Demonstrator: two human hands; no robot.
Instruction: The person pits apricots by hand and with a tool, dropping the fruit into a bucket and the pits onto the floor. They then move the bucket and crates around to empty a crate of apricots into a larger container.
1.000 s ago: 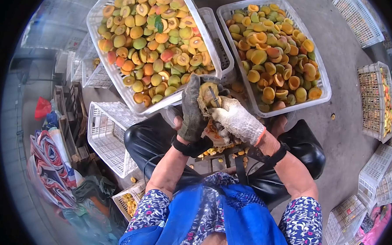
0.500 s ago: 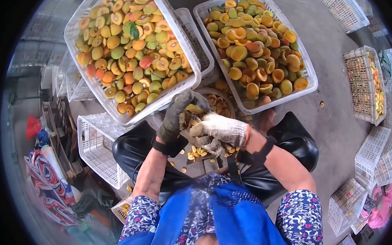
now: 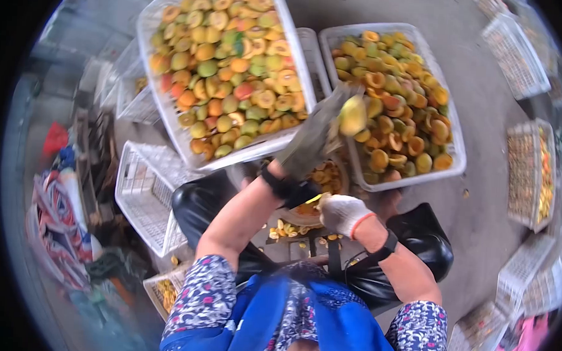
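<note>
My left hand (image 3: 314, 136), in a dark dirty glove and blurred by motion, reaches to the left edge of the right crate (image 3: 460, 164), which holds hollowed fruit halves (image 3: 400, 102). A yellow-green fruit piece (image 3: 353, 116) is at its fingertips; whether it is gripped or released is unclear. My right hand (image 3: 343, 214), in a whitish glove, is closed over my lap around a small tool with a yellow part (image 3: 314, 199). Below my left hand stands a round bowl (image 3: 304, 219) with fruit bits. The left crate (image 3: 231, 162) holds halved fruit with pits.
An empty white crate (image 3: 148, 198) lies by my left knee, near a small basket (image 3: 166, 294) of yellow pieces. Crates with fruit (image 3: 530, 174) line the right side. Bundled cloth (image 3: 59, 222) lies at the far left.
My hands have parted. The left has moved up and right to the right crate with a fruit piece at its fingers; the right has moved slightly right and down. The view has shifted.
</note>
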